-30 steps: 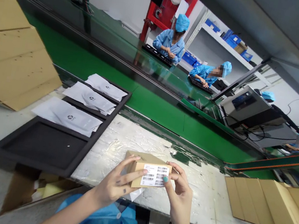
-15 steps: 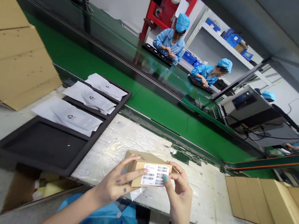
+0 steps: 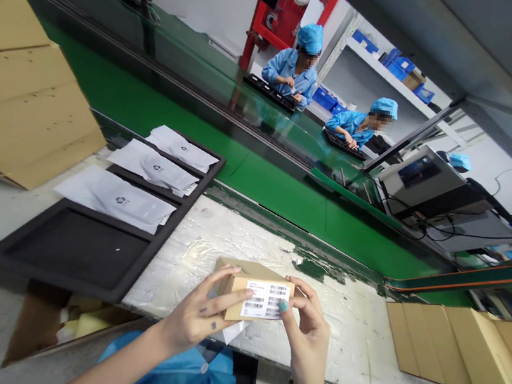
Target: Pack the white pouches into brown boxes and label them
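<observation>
A small brown cardboard box is held at the front edge of the bench, its end face turned toward me. On that face is a white label printed with several barcodes. My left hand grips the box's left side, with fingers on its top and on the label. At the right, my right hand closes on the box, its thumb pressing the label's right edge. Below the box a piece of white paper or film pokes out; what it belongs to is hidden.
A black tray with white printed bags lies on the left. Stacked cardboard boxes stand at far left and right. Beyond the bench runs a green conveyor belt. Co-workers in blue sit across it. A carton stands below.
My hands and the box hold still. A seam on the green belt has shifted slightly to the right. Across the belt, a co-worker's hands and head have moved a little.
</observation>
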Motion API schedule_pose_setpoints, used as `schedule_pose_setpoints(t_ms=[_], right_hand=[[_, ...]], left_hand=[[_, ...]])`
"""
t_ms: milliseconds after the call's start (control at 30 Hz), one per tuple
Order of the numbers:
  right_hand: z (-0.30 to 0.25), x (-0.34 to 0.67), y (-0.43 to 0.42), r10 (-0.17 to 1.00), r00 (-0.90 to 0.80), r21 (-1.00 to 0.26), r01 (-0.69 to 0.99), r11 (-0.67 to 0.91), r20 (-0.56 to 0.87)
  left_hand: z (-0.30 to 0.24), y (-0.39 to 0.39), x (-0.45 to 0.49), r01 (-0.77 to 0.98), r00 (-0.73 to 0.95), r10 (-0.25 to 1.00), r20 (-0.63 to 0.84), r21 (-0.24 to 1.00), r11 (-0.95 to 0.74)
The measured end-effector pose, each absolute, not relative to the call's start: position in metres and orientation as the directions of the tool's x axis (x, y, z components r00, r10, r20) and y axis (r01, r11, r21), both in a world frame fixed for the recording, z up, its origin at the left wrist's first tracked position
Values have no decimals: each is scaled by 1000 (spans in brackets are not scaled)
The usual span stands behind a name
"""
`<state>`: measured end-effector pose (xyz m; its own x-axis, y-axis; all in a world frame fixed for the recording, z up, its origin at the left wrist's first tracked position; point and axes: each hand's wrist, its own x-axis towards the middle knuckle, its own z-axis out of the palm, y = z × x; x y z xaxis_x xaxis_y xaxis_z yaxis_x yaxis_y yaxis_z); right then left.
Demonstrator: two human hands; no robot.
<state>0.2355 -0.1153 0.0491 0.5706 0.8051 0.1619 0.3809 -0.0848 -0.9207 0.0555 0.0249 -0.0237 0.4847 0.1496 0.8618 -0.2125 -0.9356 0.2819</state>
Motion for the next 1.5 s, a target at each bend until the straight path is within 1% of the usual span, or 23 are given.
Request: schedule_pose_setpoints(t_ms=[367, 500, 667, 867, 967, 1133, 1300, 1500], right_hand=[[49, 234, -116, 801, 575, -922, 379, -81, 166], [49, 232, -115, 786, 583, -897, 434, -90, 203], [51, 226, -114, 767, 584, -834, 538, -120, 266], [48, 212, -110, 706, 551, -701, 705, -109, 444], [44, 206, -108, 689, 543, -672, 733, -108, 481], [40, 204, -108, 672, 556, -680, 725, -105, 489], [38, 204, -107, 658, 579, -705, 702, -101, 481], [39, 203, -106, 622, 630, -762, 642, -81, 465]], left_hand=[[-24, 25, 55, -223, 485, 139, 863, 275, -935], [-23, 24, 55, -204, 498, 140, 856, 273, -940], [-25, 25, 54, -202, 495, 130, 859, 260, -944], [-27, 25, 54, -198, 499, 131, 857, 260, -945], [-26, 25, 53, -193, 502, 149, 852, 279, -941], [-26, 25, 52, -201, 521, 155, 840, 297, -934], [-31, 24, 51, -184, 526, 152, 837, 286, -940], [-37, 22, 50, -168, 547, 216, 809, 359, -918]])
